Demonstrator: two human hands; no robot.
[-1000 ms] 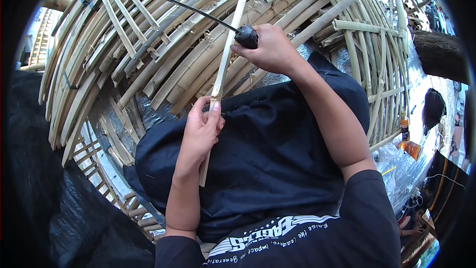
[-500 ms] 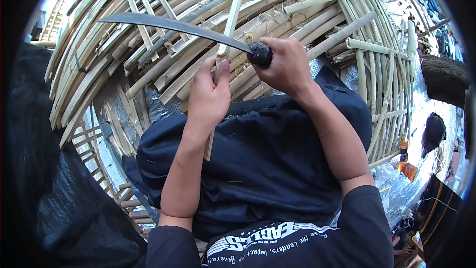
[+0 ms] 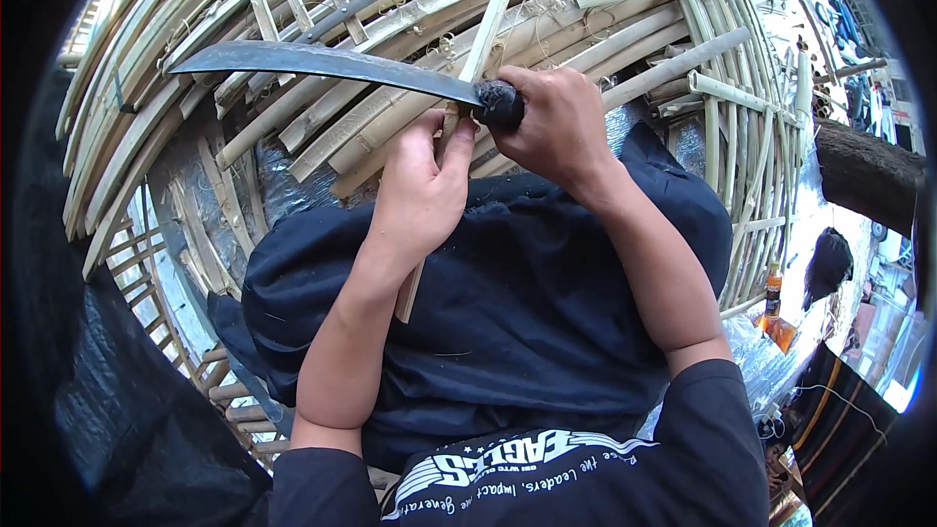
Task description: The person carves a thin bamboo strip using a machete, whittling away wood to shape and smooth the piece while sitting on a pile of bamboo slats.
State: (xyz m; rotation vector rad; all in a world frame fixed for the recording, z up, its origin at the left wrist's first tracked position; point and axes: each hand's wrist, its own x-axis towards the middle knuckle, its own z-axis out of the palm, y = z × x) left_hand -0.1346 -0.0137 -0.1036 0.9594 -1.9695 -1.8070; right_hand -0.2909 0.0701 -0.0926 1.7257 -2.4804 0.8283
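Upper centre, a knife (image 3: pixel 327 60) crosses in front of a bamboo strip (image 3: pixel 499 10), its handle (image 3: pixel 504 105) in the right hand (image 3: pixel 561 127), tip toward the upper left. Just below, the left hand (image 3: pixel 425 181) holds the strip. Bamboo slats (image 3: pixel 379 137) span the top; the lap (image 3: pixel 537 303) lies lower centre.

Our left hand (image 3: pixel 425 181) pinches a strip (image 3: pixel 495 15), one end slanting up over a pile of slats (image 3: pixel 369 140), the other showing below our wrist. Our right hand (image 3: pixel 561 127) wraps the black handle (image 3: pixel 502 105) of a knife (image 3: pixel 322 62); its curved blade points left, crossing over the strip just beyond our left thumb. Dark cloth (image 3: pixel 547 283) covers our lap. At right we see a bottle (image 3: pixel 773 295) and a log (image 3: pixel 869 171).
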